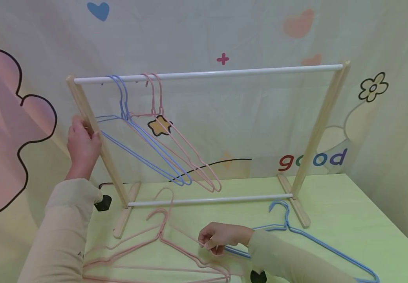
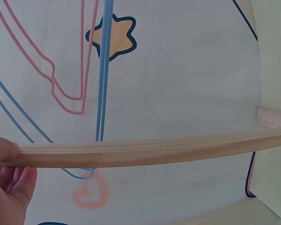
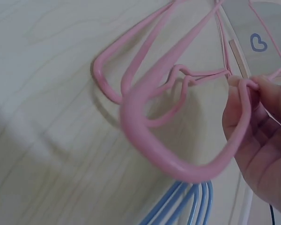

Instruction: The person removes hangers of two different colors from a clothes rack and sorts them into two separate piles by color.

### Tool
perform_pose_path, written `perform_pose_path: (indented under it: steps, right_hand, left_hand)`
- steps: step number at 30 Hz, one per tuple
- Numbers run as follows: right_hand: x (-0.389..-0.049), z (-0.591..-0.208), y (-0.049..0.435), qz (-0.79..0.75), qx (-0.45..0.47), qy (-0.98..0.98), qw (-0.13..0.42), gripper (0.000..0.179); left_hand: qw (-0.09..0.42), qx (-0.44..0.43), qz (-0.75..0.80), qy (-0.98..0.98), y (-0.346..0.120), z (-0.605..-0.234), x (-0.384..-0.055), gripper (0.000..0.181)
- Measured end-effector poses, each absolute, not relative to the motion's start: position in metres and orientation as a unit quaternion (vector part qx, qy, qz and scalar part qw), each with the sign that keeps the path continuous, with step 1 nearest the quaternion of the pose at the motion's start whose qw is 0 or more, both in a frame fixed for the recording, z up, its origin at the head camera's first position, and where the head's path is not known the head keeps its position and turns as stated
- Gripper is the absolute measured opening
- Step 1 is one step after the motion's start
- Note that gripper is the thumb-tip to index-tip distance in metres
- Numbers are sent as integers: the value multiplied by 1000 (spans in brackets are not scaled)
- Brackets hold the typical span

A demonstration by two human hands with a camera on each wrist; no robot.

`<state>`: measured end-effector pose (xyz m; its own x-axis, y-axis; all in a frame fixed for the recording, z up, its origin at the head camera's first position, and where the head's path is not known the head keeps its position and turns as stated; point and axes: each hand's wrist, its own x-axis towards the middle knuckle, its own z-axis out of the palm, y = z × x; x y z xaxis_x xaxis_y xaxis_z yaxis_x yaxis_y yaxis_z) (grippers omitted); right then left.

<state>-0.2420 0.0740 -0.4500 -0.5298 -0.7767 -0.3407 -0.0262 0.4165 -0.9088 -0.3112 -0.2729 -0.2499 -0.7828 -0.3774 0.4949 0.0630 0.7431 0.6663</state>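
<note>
My left hand (image 1: pixel 83 143) grips the left wooden post (image 1: pixel 112 171) of a clothes rack partway up; the left wrist view shows the thumb above the post (image 2: pixel 145 153) and the fingers below. Between thumb and fingers, my right hand (image 1: pixel 223 237) pinches one shoulder of a pink clothes hanger (image 3: pixel 192 173), lifted off the table. Other pink hangers (image 1: pixel 160 234) lie under it at the front left. From the rack's white top rail (image 1: pixel 246 72) hang two blue hangers (image 1: pixel 125 98) and two pink hangers (image 1: pixel 161 94), all toward the left end.
Several blue hangers (image 1: pixel 331 245) lie at the right, partly behind my right forearm. The rack's lower rail (image 1: pixel 218 199) and wooden feet (image 1: pixel 300 214) stand on the pale green table (image 1: pixel 359 220). A printed curtain (image 1: pixel 225 31) hangs behind.
</note>
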Motion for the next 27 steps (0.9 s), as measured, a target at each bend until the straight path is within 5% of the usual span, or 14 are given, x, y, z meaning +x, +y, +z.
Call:
perform_pose_path:
  steps: [15, 27]
  right_hand:
    - [-244, -467, 55, -452, -249, 747, 420, 9]
    - [-244, -485, 52, -443, -218, 798, 346, 4]
  left_hand:
    - [318, 88, -349, -877, -270, -249, -310, 29]
    - [327, 90, -346, -875, -271, -251, -311, 28]
